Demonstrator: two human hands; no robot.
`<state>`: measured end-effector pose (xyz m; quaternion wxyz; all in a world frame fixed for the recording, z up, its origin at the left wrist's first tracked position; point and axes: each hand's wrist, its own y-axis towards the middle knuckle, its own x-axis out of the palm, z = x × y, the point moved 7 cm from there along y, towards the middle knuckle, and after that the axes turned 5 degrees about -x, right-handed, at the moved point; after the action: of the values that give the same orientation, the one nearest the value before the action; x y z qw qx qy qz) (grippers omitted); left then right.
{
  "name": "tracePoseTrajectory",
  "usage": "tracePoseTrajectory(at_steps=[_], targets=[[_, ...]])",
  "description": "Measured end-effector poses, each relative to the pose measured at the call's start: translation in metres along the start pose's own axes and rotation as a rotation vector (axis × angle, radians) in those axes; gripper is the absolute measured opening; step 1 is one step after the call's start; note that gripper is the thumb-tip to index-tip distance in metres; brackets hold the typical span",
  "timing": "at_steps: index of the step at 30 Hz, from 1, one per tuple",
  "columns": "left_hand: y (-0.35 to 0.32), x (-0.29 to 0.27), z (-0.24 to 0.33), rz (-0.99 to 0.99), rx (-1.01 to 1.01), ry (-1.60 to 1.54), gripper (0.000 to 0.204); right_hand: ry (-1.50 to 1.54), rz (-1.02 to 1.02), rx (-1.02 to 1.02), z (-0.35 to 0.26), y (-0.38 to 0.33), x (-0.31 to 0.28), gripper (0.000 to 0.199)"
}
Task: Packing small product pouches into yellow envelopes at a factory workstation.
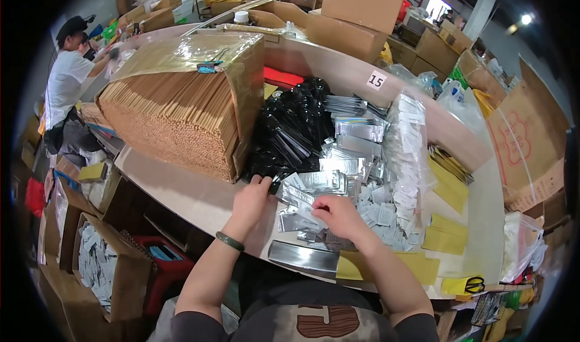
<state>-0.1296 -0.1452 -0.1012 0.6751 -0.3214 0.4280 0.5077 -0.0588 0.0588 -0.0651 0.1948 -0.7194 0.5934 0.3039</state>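
**Two hands among silver packets and black spoons**

The left hand (252, 198), a green bangle (230, 241) on its wrist, reaches to the edge of the heap of black plastic spoons (291, 134); its fingertips touch the nearest spoons, fingers curled, though whether they pinch one I cannot tell. The right hand (338, 214) lies just beside it on the loose silver foil packets (320, 182), its grip pressed together on one packet, thumb over fingers. These packets spread across the middle of the pale bench (187, 191), between the spoons and a drift of small white sachets (386, 212). A large block of bundled wooden chopsticks (175, 121) stands to the left of the spoons. Yellow envelopes (444, 233) lie on the right, with yellow-handled scissors (474, 283) near the bench edge. Another person (66, 79) works well apart at far left.
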Motion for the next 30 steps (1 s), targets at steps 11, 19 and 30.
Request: tracePoseTrajectory(at_steps=[11, 19, 30], targets=[[-0.011, -0.010, -0.001, 0.209, 0.135, -0.044, 0.038, 0.372, 0.333, 0.284, 0.065, 0.008, -0.023, 0.017], [-0.001, 0.002, 0.006, 0.048, 0.074, -0.044, 0.037, -0.059, 0.633, 0.108, 0.040, -0.009, -0.072, 0.013], [-0.018, -0.032, -0.007, 0.242, -0.075, -0.206, 0.018, -0.382, 0.082, -0.373, -0.005, -0.012, 0.061, 0.016]])
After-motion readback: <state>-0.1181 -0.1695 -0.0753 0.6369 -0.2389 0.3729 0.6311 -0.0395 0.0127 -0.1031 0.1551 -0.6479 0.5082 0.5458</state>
